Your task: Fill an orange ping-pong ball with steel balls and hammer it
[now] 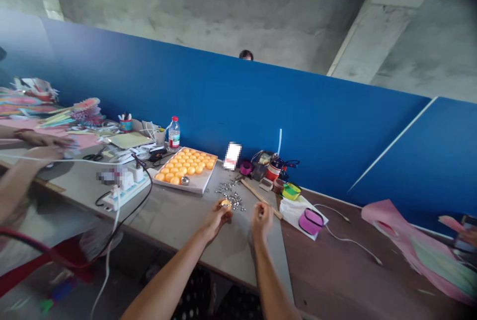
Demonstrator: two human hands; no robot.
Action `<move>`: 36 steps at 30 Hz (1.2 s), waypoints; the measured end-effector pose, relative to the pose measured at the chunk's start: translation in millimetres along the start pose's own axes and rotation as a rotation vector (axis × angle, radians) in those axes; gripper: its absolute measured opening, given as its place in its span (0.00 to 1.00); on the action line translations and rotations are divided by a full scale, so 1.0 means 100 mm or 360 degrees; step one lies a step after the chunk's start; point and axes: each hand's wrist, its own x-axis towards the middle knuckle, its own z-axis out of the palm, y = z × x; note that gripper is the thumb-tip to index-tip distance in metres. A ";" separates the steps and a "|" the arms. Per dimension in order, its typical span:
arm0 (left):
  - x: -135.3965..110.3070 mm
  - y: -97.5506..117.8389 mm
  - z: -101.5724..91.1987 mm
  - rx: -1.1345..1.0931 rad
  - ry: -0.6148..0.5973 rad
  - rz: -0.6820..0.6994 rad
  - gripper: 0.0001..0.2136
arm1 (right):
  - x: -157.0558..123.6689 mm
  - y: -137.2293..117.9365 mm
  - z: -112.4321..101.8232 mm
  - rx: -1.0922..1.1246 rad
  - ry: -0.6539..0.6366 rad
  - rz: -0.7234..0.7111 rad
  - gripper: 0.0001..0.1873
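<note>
In the head view my left hand grips an orange ball between thumb and fingers, just above the grey table mat. My right hand is raised to the right of it, fingers curled and pinched together; whatever they hold is too small to make out. Between and beyond my hands lies a scatter of small shiny metal pieces. A wooden-handled hammer rests behind my right hand. To the left, a shallow white box contains many orange balls and one silver round piece.
A power strip with cables stands at the left, near a red-capped bottle. A lit phone leans against the blue partition. Purple and green pouches lie right. A co-worker's hands are at far left.
</note>
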 end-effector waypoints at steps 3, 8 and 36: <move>-0.01 0.01 -0.01 -0.0046 -0.0008 -0.0016 0.18 | 0.13 0.10 -0.13 -0.0740 0.0100 0.0075 0.20; -0.03 0.04 0.00 -0.0074 -0.0011 -0.0037 0.16 | 0.12 0.09 -0.18 -0.1376 -0.0227 0.0105 0.26; 0.02 0.03 -0.01 -0.0177 0.0002 -0.0009 0.11 | 0.28 0.39 -0.12 -0.0681 -0.0205 -0.0301 0.31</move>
